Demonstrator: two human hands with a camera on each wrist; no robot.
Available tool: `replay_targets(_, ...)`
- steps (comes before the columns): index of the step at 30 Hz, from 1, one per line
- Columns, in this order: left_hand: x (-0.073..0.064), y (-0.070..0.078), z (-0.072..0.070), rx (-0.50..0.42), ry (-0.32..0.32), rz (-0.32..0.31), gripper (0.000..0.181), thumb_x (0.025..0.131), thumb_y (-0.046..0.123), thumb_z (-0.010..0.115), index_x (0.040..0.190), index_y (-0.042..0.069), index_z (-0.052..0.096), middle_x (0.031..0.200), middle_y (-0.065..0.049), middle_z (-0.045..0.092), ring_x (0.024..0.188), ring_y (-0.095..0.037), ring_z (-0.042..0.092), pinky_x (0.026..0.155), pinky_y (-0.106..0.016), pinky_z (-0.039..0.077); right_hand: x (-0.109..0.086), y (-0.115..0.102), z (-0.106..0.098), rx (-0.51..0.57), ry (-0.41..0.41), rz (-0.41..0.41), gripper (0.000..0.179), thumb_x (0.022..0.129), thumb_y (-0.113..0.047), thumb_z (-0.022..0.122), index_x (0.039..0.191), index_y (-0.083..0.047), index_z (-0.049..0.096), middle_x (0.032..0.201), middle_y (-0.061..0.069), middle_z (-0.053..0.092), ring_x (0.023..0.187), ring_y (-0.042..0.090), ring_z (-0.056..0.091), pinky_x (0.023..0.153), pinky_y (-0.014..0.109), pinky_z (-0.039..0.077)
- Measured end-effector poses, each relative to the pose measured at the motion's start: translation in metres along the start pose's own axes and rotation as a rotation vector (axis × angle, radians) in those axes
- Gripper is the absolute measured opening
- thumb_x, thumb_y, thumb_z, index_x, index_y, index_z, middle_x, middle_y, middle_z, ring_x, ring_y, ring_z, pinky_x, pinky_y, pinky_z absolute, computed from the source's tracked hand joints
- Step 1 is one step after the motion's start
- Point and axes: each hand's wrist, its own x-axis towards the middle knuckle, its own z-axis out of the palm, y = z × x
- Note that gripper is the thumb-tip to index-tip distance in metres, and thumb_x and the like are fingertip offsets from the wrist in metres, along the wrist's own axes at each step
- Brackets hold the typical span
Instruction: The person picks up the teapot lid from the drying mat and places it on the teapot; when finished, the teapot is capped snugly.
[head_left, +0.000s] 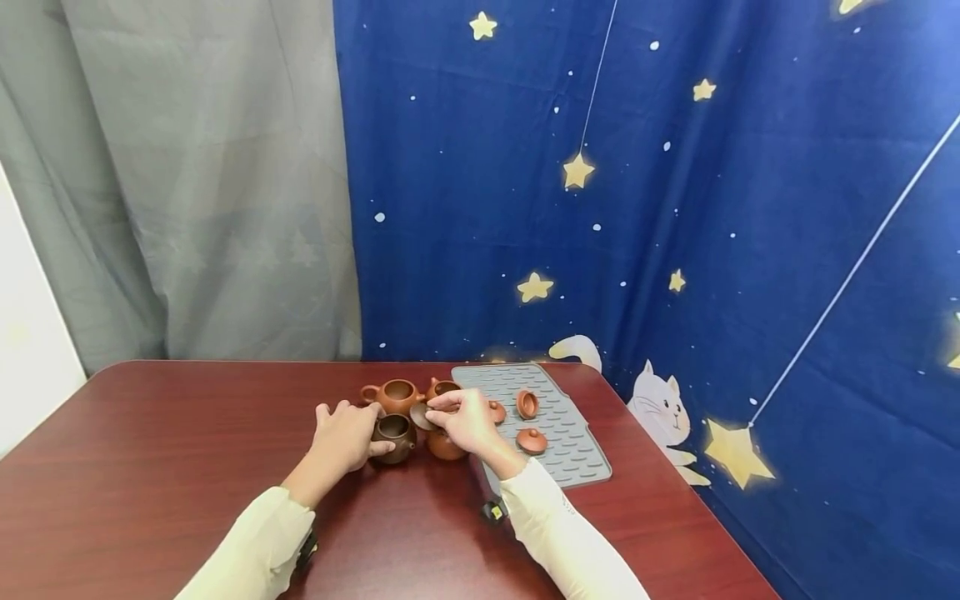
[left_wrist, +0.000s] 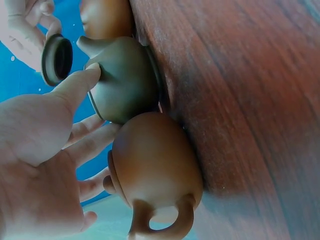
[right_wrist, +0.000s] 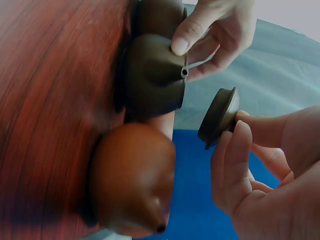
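Note:
My left hand [head_left: 345, 435] holds a dark brown teapot [head_left: 401, 450], its thumb at the rim and fingers around the far side. The pot stands upright, its top uncovered. Pinched by the knob in my right hand [head_left: 467, 421] is a dark round lid [right_wrist: 220, 117], tilted and apart from the pot's opening. An orange-brown teapot [right_wrist: 132, 175] sits beside the dark one, partly hidden by my right hand in the head view. Behind them stands an open reddish-brown teapot [head_left: 395, 396]. In the left wrist view, a brown teapot [left_wrist: 157, 155] with a loop handle is near my fingers.
At the right lies a grey ridged mat [head_left: 585, 458]. On it are an orange lid [head_left: 527, 404] showing its underside, and another orange lid [head_left: 532, 441] with its knob up. A further teapot [head_left: 444, 387] stands by the mat's left edge on the red-brown table [head_left: 187, 467].

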Motion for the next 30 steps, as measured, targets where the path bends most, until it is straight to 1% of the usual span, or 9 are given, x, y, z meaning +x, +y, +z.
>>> replay_targets(5,-0.001,0.0,0.004,-0.002,-0.013,0.005,0.047,0.079,0.044,0.081,0.108,0.011,0.065,0.089,-0.003,0.07,0.088,-0.031,0.054,0.078,-0.054,0.029,-0.001,-0.005,0.011,0.053,-0.007,0.058,0.009,0.08,-0.006,0.081,0.088,-0.003,0.079,0.078,0.005,0.074,0.063,0.04,0.069,0.043,0.028,0.051)
replay_targets(8,-0.001,-0.001,0.004,-0.006,-0.015,-0.007,0.047,0.078,0.044,0.081,0.108,0.011,0.065,0.091,-0.004,0.07,0.089,-0.031,0.054,0.078,-0.055,0.029,0.0,-0.007,0.016,0.067,-0.024,0.068,0.01,0.08,-0.007,0.082,0.089,-0.004,0.079,0.079,0.002,0.073,0.064,0.046,0.067,0.041,0.029,0.05)
replay_targets(11,0.0,-0.001,0.002,-0.008,-0.01,-0.011,0.047,0.079,0.043,0.081,0.108,0.011,0.065,0.093,-0.006,0.07,0.09,-0.032,0.054,0.078,-0.056,0.029,0.003,-0.009,0.019,0.042,-0.021,0.047,0.011,0.079,-0.008,0.083,0.089,-0.005,0.079,0.081,0.0,0.072,0.062,0.043,0.067,0.041,0.028,0.05)
replay_targets(15,0.001,-0.005,0.0,-0.01,-0.001,-0.01,0.047,0.078,0.044,0.081,0.107,0.011,0.065,0.091,-0.006,0.07,0.09,-0.033,0.054,0.078,-0.056,0.029,0.007,-0.009,0.025,-0.017,-0.015,0.026,0.011,0.079,-0.01,0.084,0.088,-0.008,0.08,0.082,-0.002,0.073,0.05,0.026,0.065,0.041,0.027,0.049)
replay_targets(18,0.0,-0.008,0.0,-0.014,-0.003,-0.021,0.047,0.077,0.044,0.082,0.107,0.011,0.065,0.087,-0.005,0.069,0.09,-0.033,0.054,0.078,-0.057,0.028,0.009,-0.007,0.031,-0.031,-0.032,0.034,0.011,0.08,-0.011,0.083,0.089,-0.009,0.079,0.08,-0.004,0.073,0.042,0.012,0.059,0.042,0.026,0.049)
replay_targets(19,0.0,-0.01,0.0,-0.014,-0.002,-0.023,0.047,0.077,0.043,0.082,0.106,0.01,0.065,0.086,-0.005,0.069,0.09,-0.034,0.055,0.079,-0.057,0.028,0.009,-0.007,0.033,-0.029,-0.035,0.038,0.011,0.08,-0.011,0.083,0.09,-0.009,0.079,0.08,-0.005,0.073,0.042,0.012,0.059,0.042,0.025,0.049)
replay_targets(20,-0.001,-0.01,0.0,-0.015,-0.004,-0.027,0.048,0.077,0.043,0.082,0.107,0.01,0.065,0.085,-0.005,0.069,0.09,-0.034,0.055,0.079,-0.058,0.028,0.01,-0.007,0.034,-0.027,-0.038,0.039,0.01,0.08,-0.011,0.082,0.09,-0.009,0.079,0.08,-0.005,0.073,0.04,0.008,0.057,0.042,0.025,0.049)
replay_targets(23,0.0,-0.009,0.0,-0.016,-0.01,-0.032,0.05,0.077,0.044,0.082,0.109,0.009,0.065,0.085,-0.006,0.068,0.091,-0.035,0.055,0.079,-0.058,0.028,0.01,-0.006,0.037,-0.021,-0.042,0.055,0.009,0.081,-0.011,0.082,0.089,-0.009,0.078,0.077,-0.005,0.073,0.039,0.005,0.054,0.042,0.025,0.049)
replay_targets(30,0.003,-0.002,0.0,-0.018,0.005,-0.021,0.051,0.077,0.046,0.082,0.109,0.009,0.065,0.086,-0.007,0.069,0.09,-0.034,0.056,0.079,-0.057,0.028,0.011,-0.007,0.034,-0.045,-0.048,0.072,0.008,0.082,-0.014,0.082,0.089,-0.012,0.078,0.077,-0.008,0.072,0.038,0.005,0.055,0.042,0.025,0.049)
